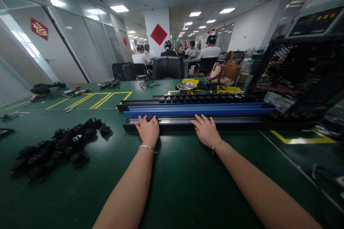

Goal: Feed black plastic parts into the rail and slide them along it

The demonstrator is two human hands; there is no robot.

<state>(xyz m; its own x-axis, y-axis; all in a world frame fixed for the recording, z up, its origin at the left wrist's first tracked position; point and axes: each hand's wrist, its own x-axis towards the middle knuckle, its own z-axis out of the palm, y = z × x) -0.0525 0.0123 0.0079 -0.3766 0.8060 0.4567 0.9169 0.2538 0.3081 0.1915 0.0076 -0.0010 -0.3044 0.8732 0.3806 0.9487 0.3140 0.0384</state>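
Note:
A long black and silver channel rail [177,121] lies crosswise in front of me. At its left end, my left hand [147,130] has its fingers around a small black part [149,118] that sits in the channel. My right hand [206,130] rests farther right on the same rail, fingers spread, with nothing visible in it. Just behind lies a blue rail [193,111], parallel to the first. Beyond it, a row of small black round-topped parts [182,98] stands along another dark rail.
A loose heap of black parts [61,143] lies on the green table [174,186] at left. An open computer case [285,71] stands at right, by the rails' ends. A metal bowl [186,86], a yellow tray [190,81] and cables [149,84] lie behind. Several people sit farther back.

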